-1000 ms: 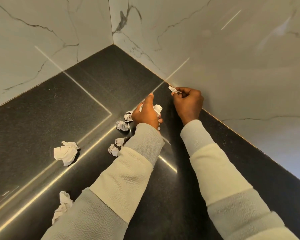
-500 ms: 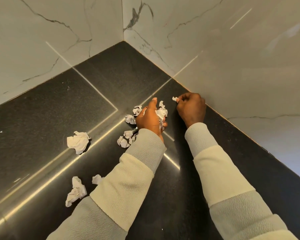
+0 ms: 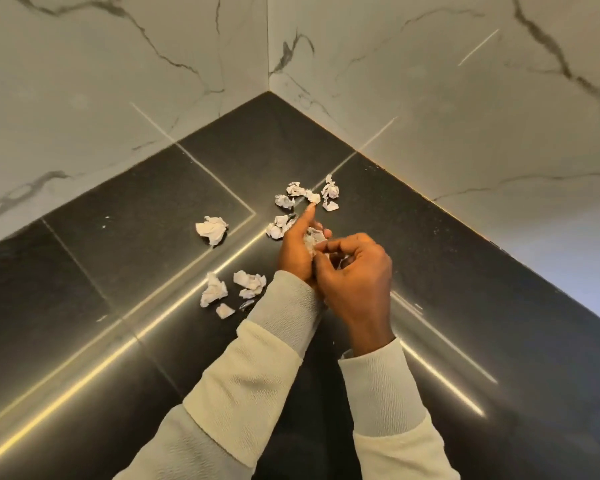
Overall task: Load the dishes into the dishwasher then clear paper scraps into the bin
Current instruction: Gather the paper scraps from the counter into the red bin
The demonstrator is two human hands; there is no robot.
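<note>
Left hand [image 3: 297,251]: palm turned up and inward, lower fingers curled round a wad of crumpled white paper [image 3: 313,238]. Its index finger [image 3: 307,220] is straight, pointing away from the body.

Right hand [image 3: 359,271]: touching the left, fingers curled, thumb and fingertips closed on paper at the near edge of the wad. Whether that is a separate scrap or the wad's own edge cannot be resolved from this angle.

Outward, on the polished black stone worktop [image 3: 136,237]:
- Far cluster of small crumpled white scraps [image 3: 293,190], straight ahead of the left index tip, which is just short of, or touching, the nearest piece. The cluster runs roughly left to right.
- Middle pair of white scraps [image 3: 278,226], just beside the left hand's outer edge.
- Lone larger white crumpled ball [image 3: 212,230], well to the left.
- Near group of white scraps [image 3: 214,289], left of the cream knit left sleeve [image 3: 281,306].

Deciding relation: all loose paper lies ahead and to the left of the joined hands, none to the right. The left hand is nearer every piece, but it is loaded. The right hand must cross over it to pick.

Judgement: gathering is partly done. The far cluster is probably next. No bin is in view. The white veined marble wall [image 3: 118,81] closes the corner behind.
</note>
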